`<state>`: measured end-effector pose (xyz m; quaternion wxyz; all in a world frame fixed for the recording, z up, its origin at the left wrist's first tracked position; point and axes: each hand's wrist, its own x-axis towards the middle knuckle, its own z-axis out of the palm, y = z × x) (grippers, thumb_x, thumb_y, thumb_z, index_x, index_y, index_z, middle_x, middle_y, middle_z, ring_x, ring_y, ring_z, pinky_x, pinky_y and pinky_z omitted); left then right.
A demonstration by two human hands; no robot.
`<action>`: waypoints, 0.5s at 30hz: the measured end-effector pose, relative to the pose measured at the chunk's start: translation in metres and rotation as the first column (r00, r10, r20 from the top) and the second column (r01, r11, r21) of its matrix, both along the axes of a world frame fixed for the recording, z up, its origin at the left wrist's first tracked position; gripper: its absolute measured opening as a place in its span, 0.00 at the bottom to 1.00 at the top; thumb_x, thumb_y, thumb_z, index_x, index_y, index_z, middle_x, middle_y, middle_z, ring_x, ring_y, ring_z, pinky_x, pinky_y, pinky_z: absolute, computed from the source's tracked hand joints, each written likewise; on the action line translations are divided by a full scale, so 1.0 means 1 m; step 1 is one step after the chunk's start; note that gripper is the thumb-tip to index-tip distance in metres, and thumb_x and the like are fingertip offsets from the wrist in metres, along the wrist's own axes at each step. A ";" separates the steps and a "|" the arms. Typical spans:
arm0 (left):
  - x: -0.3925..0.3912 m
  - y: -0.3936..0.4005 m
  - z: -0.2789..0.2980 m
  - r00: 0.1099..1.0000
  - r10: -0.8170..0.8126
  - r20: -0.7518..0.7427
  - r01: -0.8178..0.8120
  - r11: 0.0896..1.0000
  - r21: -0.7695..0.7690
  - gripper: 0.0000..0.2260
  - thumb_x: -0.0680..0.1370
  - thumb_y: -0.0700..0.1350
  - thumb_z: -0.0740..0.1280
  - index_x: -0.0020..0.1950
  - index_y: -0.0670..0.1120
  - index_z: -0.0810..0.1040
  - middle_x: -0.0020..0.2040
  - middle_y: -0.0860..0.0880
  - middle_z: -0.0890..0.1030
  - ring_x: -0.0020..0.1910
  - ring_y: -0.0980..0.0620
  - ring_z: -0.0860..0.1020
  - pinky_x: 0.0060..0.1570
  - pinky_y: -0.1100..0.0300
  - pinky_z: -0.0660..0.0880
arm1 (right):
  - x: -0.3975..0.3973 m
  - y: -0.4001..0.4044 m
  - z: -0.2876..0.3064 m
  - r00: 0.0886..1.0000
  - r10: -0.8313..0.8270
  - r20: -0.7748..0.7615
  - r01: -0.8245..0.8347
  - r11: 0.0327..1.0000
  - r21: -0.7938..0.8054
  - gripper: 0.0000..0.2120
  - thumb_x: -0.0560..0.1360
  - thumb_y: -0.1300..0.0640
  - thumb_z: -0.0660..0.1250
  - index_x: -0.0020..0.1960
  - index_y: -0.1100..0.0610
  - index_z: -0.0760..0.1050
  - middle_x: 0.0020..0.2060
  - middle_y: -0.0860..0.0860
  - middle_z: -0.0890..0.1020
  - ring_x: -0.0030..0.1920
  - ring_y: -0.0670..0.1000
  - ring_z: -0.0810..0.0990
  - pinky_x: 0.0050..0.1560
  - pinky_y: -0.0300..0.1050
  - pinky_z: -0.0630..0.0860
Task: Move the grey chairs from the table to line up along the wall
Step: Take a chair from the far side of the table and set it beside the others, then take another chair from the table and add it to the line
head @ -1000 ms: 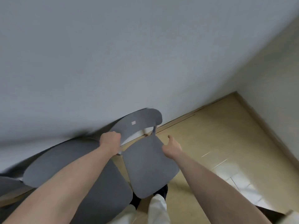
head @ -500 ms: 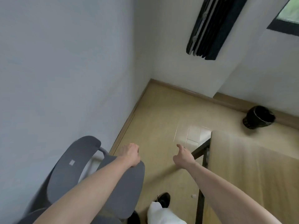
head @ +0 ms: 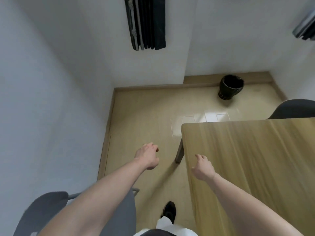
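Observation:
A grey chair [head: 42, 208] stands by the left wall [head: 42, 108] at the bottom left, partly hidden under my left forearm. Another grey chair [head: 296, 109] shows its backrest behind the far right edge of the wooden table [head: 255, 159]. My left hand [head: 148, 155] hangs over the floor, fingers loosely curled, holding nothing. Over the table's near left edge my right hand [head: 202, 167] is open and empty.
A black waste bin [head: 230, 86] stands by the far wall. A table leg [head: 179, 150] drops to the floor between my hands. Dark curtains [head: 146, 23] hang at the top. My foot in a black shoe [head: 168, 212] is on the floor strip between wall and table.
Both hands have let go of the chair by the wall. My view has swung right, away from the chairs, so the table, bin and another chair now show.

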<state>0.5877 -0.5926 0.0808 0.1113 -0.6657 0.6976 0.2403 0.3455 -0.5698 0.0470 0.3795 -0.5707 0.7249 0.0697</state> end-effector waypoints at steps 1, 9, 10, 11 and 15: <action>-0.006 -0.006 0.001 1.000 -0.015 0.003 0.015 1.000 0.005 0.20 0.76 0.49 0.64 0.69 0.50 0.73 0.67 0.49 0.73 0.67 0.46 0.71 0.65 0.49 0.71 | -0.006 -0.001 -0.001 1.000 -0.013 0.001 0.013 1.000 0.009 0.34 0.77 0.58 0.63 0.80 0.56 0.55 0.78 0.56 0.59 0.73 0.60 0.67 0.68 0.51 0.71; -0.052 -0.063 0.007 0.992 -0.117 0.045 0.116 0.993 0.012 0.21 0.75 0.49 0.64 0.69 0.50 0.73 0.67 0.49 0.72 0.67 0.46 0.70 0.65 0.49 0.72 | -0.048 -0.021 -0.009 0.992 -0.126 -0.011 0.127 0.989 0.077 0.34 0.78 0.55 0.62 0.80 0.55 0.54 0.79 0.55 0.54 0.74 0.61 0.65 0.71 0.52 0.69; -0.055 -0.070 0.009 0.991 -0.126 0.048 0.126 0.992 0.008 0.21 0.75 0.49 0.64 0.69 0.50 0.72 0.67 0.49 0.72 0.67 0.46 0.71 0.65 0.49 0.71 | -0.050 -0.027 -0.008 0.990 -0.139 -0.010 0.139 0.988 0.070 0.34 0.78 0.55 0.62 0.80 0.55 0.54 0.80 0.55 0.54 0.74 0.61 0.65 0.71 0.52 0.69; -0.058 -0.076 0.010 0.990 -0.136 0.046 0.136 0.991 0.004 0.21 0.75 0.49 0.64 0.69 0.50 0.72 0.67 0.49 0.72 0.67 0.46 0.71 0.65 0.49 0.71 | -0.051 -0.033 -0.007 0.989 -0.151 -0.009 0.151 0.986 0.066 0.34 0.78 0.56 0.62 0.80 0.55 0.54 0.80 0.55 0.54 0.74 0.60 0.65 0.71 0.52 0.69; -0.063 -0.108 0.016 0.986 -0.161 0.029 0.162 0.987 -0.019 0.21 0.75 0.48 0.64 0.69 0.50 0.73 0.68 0.50 0.72 0.67 0.47 0.71 0.65 0.50 0.71 | -0.047 -0.067 -0.002 0.983 -0.181 0.016 0.180 0.983 0.041 0.34 0.77 0.58 0.61 0.80 0.55 0.54 0.80 0.55 0.54 0.74 0.60 0.66 0.68 0.50 0.71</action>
